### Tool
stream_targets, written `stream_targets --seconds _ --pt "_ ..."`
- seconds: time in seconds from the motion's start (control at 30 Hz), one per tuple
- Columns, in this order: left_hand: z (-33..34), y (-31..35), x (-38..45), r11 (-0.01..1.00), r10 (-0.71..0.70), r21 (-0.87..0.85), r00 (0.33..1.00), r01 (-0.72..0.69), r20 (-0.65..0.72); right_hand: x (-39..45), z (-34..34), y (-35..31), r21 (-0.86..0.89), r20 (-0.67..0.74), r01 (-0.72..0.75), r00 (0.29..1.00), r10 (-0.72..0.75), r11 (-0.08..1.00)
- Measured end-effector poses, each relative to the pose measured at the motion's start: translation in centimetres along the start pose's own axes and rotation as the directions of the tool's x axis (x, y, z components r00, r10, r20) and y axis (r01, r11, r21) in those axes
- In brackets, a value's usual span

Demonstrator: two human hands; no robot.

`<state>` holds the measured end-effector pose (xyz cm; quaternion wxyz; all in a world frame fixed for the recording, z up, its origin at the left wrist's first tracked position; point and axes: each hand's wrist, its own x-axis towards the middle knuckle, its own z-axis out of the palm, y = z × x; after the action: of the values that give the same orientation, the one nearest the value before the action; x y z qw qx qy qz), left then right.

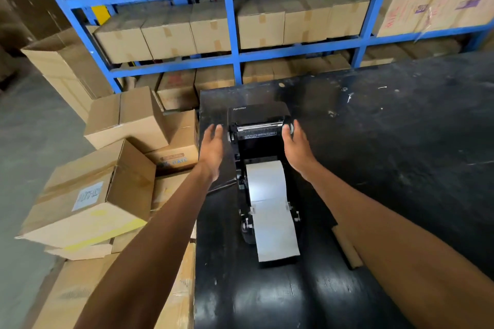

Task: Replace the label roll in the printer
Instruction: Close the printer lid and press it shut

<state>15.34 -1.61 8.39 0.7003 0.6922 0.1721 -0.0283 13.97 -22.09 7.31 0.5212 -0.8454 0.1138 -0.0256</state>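
Observation:
A black label printer (258, 141) stands on the black table (387, 141) with its lid (258, 115) swung up and back. A white label roll (264, 179) lies in the open bay, and its paper strip (276, 235) runs toward me over the front and ends on the table. My left hand (212, 149) hovers just left of the lid, fingers spread, with a small gap to it. My right hand (295, 147) is at the lid's right edge, fingertips touching its corner.
Stacked cardboard boxes (107, 195) crowd the floor left of the table, some tilted. Blue shelving (232, 35) filled with cartons stands behind the table. A strip of cardboard (347, 247) lies on the table under my right forearm. Small white scraps dot the table's far right.

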Motion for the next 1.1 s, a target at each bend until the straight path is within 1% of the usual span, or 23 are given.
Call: stream_targets --seconds 0.07,0.1,0.17,0.2,0.27,0.3,0.37,0.5,0.6,0.73,0.8,0.87,0.97,1.03,1.1 --pt "0.5 0.7 1.7 0.998 -0.007 0.064 0.998 0.003 0.056 1.9 0.0 -1.4 0.071 0.024 -0.078 0.997 0.076 0.994" --pt "0.9 0.7 2.2 0.997 -0.029 0.069 0.995 0.022 0.100 2.5 0.1 -1.7 0.123 0.047 -0.124 0.992 0.119 0.985" --pt "1.7 0.3 2.9 0.997 -0.076 0.029 0.981 0.072 0.177 3.5 0.3 -1.9 0.222 0.067 -0.217 0.976 0.207 0.951" --pt "2.1 -0.1 3.0 0.997 -0.081 0.012 0.980 0.080 0.184 3.9 0.2 -1.7 0.249 0.046 -0.244 0.970 0.240 0.937" --pt "2.1 -0.8 3.3 0.996 -0.092 0.017 0.986 0.091 0.139 4.7 -0.1 -1.0 0.286 -0.005 -0.273 0.958 0.286 0.918" --pt "1.9 -0.9 3.4 0.993 -0.118 0.032 0.986 0.115 0.118 5.0 -0.2 -0.6 0.312 -0.004 -0.289 0.952 0.306 0.905" --pt "1.4 -1.0 3.3 0.985 -0.169 0.048 0.981 0.164 0.098 5.2 -0.6 0.3 0.354 0.049 -0.346 0.935 0.352 0.869" --pt "1.1 -0.8 2.5 0.987 -0.158 0.029 0.986 0.157 0.043 4.1 -1.0 1.2 0.332 0.152 -0.455 0.890 0.429 0.826" --pt "1.1 -1.0 0.9 0.984 -0.178 0.003 0.981 0.178 0.071 2.8 -1.5 1.4 0.339 0.210 -0.441 0.897 0.390 0.831" --pt "0.8 -2.1 -1.3 0.961 -0.262 -0.055 0.957 0.270 0.124 0.3 -1.9 2.6 0.371 0.226 -0.439 0.898 0.379 0.818" --pt "0.8 -3.3 -2.6 0.951 -0.295 -0.041 0.940 0.307 0.173 -1.2 -1.7 3.5 0.355 0.205 -0.433 0.901 0.383 0.828" --pt "0.9 -4.8 -4.4 0.939 -0.323 -0.061 0.927 0.339 0.190 -3.0 -1.4 4.6 0.310 0.143 -0.391 0.920 0.364 0.867" --pt "1.2 -6.7 -6.2 0.936 -0.277 -0.174 0.946 0.305 0.167 -5.5 -0.8 6.2 0.281 0.086 -0.349 0.937 0.339 0.894" --pt "1.2 -7.6 -7.1 0.939 -0.247 -0.204 0.955 0.278 0.164 -6.6 -0.6 7.1 0.293 0.085 -0.348 0.937 0.338 0.891" --pt "1.0 -8.1 -8.0 0.945 -0.224 -0.202 0.958 0.259 0.178 -7.3 -0.5 7.7 0.265 0.083 -0.342 0.940 0.332 0.902"
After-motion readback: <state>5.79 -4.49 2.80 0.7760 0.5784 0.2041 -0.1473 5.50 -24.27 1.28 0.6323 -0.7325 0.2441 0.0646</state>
